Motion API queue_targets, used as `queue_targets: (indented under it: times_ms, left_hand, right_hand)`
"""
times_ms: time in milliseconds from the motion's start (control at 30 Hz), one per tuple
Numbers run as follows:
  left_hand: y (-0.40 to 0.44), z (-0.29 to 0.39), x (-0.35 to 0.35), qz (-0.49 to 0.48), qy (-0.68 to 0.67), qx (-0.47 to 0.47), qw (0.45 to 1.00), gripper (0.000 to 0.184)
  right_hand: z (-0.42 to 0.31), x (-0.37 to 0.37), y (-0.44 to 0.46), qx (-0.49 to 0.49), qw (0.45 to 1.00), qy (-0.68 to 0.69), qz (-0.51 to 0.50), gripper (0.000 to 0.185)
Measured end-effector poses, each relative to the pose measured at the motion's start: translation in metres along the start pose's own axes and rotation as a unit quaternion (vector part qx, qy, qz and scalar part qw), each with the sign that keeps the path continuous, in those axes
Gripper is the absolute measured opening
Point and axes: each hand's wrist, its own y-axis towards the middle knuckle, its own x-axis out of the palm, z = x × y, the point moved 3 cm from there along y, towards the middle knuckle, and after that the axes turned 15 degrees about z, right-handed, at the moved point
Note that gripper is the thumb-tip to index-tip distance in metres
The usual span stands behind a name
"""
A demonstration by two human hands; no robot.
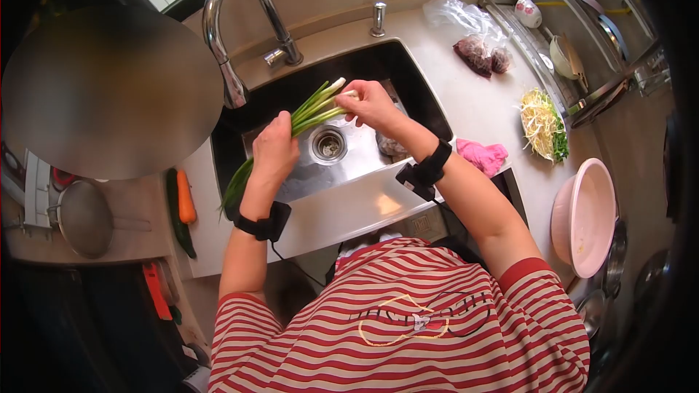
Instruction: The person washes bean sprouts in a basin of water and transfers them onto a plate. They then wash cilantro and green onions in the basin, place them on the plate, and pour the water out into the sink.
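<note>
A bunch of green onions [313, 114] is held above the sink [291, 183], white ends up and to the right. My left hand [277, 147] is closed around the stalks, and their dark green leaves hang out below it on the left. With bent fingers my right hand [370, 107] pinches near the white ends; its exact fingertip hold is partly hidden. Beneath both hands is the metal drain [329, 146], with small bits inside. Partly behind my right forearm, a pale bundle in clear plastic [391, 147] lies in the sink.
A chrome faucet [212, 22] arches over the sink's back left. At left lie a carrot [186, 196] and a cucumber [177, 222]. To the right are a pink cloth [481, 155], bean sprouts [539, 122], bagged dark red food [475, 54], a pink basin [585, 218] and a dish rack [535, 65].
</note>
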Motion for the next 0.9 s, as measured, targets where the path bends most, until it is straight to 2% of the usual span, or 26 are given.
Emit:
queue_targets:
  times_ms: [67,100,133,267,333,367,433,500,567,600,700,800,900]
  left_hand:
    - [0.003,-0.004,0.002,-0.015,0.006,-0.006,1.0,0.017]
    - [0.005,-0.005,0.004,-0.027,0.011,-0.016,0.999,0.017]
    - [0.006,-0.005,0.006,-0.057,0.006,-0.03,0.998,0.017]
    - [0.011,-0.005,0.009,-0.102,-0.021,-0.064,0.993,0.016]
    - [0.013,-0.006,0.013,-0.104,-0.034,-0.067,0.992,0.017]
    - [0.013,-0.007,0.015,-0.106,-0.046,-0.069,0.991,0.017]
    - [0.011,-0.005,0.018,-0.099,-0.057,-0.067,0.991,0.018]
    - [0.01,-0.005,0.019,-0.093,-0.068,-0.062,0.991,0.019]
    - [0.01,-0.008,0.017,-0.082,-0.055,-0.082,0.992,0.019]
    - [0.009,-0.018,0.016,-0.087,-0.035,-0.098,0.991,0.019]
    - [0.004,-0.042,0.016,-0.074,-0.038,-0.121,0.989,0.019]
    - [0.004,-0.043,0.02,-0.069,-0.031,-0.126,0.989,0.019]
    - [0.008,-0.033,0.022,-0.06,-0.023,-0.117,0.991,0.019]
  right_hand:
    - [0.01,0.007,0.01,-0.013,0.999,-0.004,0.042,0.028]
    - [0.008,0.006,0.015,-0.137,0.981,-0.087,0.102,0.028]
    - [0.006,0.006,0.017,-0.257,0.938,-0.17,0.159,0.028]
    - [0.02,0.007,0.032,-0.267,0.925,-0.167,0.212,0.031]
    - [0.036,0.004,0.043,-0.134,0.966,-0.073,0.21,0.034]
    - [0.038,0.006,0.045,-0.132,0.966,-0.074,0.208,0.034]
    - [0.045,0.004,0.049,-0.034,0.966,-0.013,0.258,0.035]
    - [0.05,0.001,0.056,-0.022,0.958,-0.024,0.285,0.036]
    - [0.05,-0.011,0.061,-0.096,0.92,-0.081,0.371,0.035]
    - [0.052,-0.02,0.066,-0.049,0.94,-0.06,0.332,0.035]
    - [0.042,-0.018,0.057,0.103,0.992,-0.028,0.063,0.028]
    - [0.016,0.006,0.035,0.149,0.989,0.008,-0.027,0.034]
    - [0.016,0.024,0.035,0.143,0.987,0.066,-0.02,0.027]
